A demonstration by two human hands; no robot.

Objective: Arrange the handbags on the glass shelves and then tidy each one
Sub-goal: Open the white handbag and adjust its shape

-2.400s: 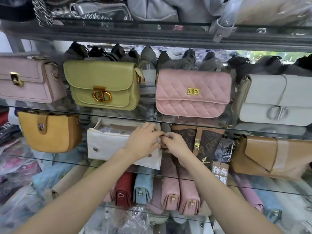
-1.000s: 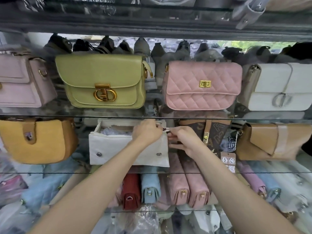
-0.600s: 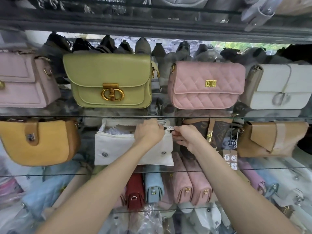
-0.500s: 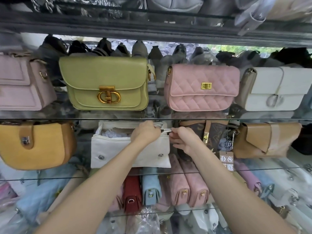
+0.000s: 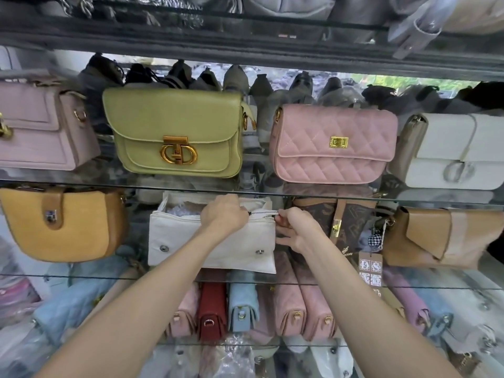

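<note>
step in hand: tidying, not placing; the person works on the zipper (image 5: 264, 212) of the white handbag (image 5: 212, 245), which already stands on the middle glass shelf (image 5: 81, 276).
white handbag: between the mustard bag (image 5: 62, 225) and the brown patterned bag (image 5: 346, 227); its mouth is open on the left part, with white stuffing paper visible inside.
left hand (image 5: 225, 218): it rests on the top edge of the white handbag, fingers curled over the edge and grasping it near the zipper; the fingertips are hidden behind the hand.
right hand (image 5: 296, 227): at the right top corner of the same bag, fingers curled and pinching the end of the zipper, as it seems; the exact contact is hard to see.
zipper: a short closed part shows between the two hands.
upper shelf: green bag (image 5: 177, 132), pink quilted bag (image 5: 332, 147) and white flap bag (image 5: 458, 151) stand in a row, apart from each other.
next move, as i judge: one hand must keep the bag steady while the other draws the zipper along the mouth; the stuffing paper can catch in the teeth, so it should be pushed down first.
</note>
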